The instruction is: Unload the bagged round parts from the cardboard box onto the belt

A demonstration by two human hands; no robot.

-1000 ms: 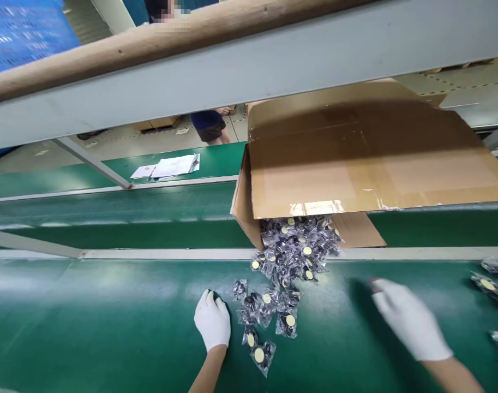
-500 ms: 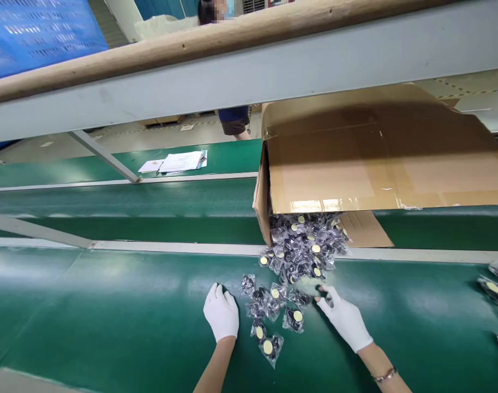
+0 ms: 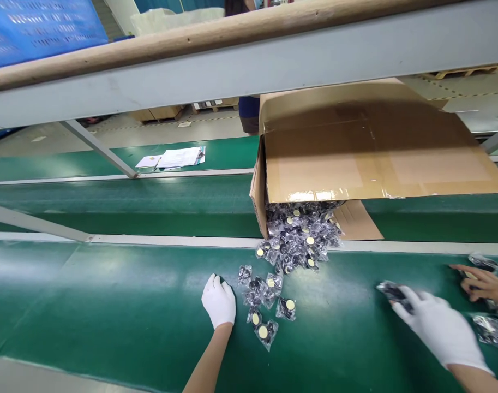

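My left hand, in a white glove, rests on the green belt with its fingers curled in. Whatever they may hold is hidden. Just right of it lies a loose group of small black parts in clear plastic bags, some with a round cream-coloured disc. Over the belt at the right, my right hand, gloved and somewhat blurred, pinches one bagged black part between thumb and fingers. A larger heap of bagged parts spills from the cardboard box onto the belt's far edge.
Another person's bare hand reaches in at the right edge, among more bagged parts. A grey beam with a wooden rail crosses above the belt. Papers lie on the far green surface. A blue crate stands upper left.
My right hand has moved right from the group with a bagged part now in its fingers. The other person's hand has come into view. My left hand stays curled on the belt.
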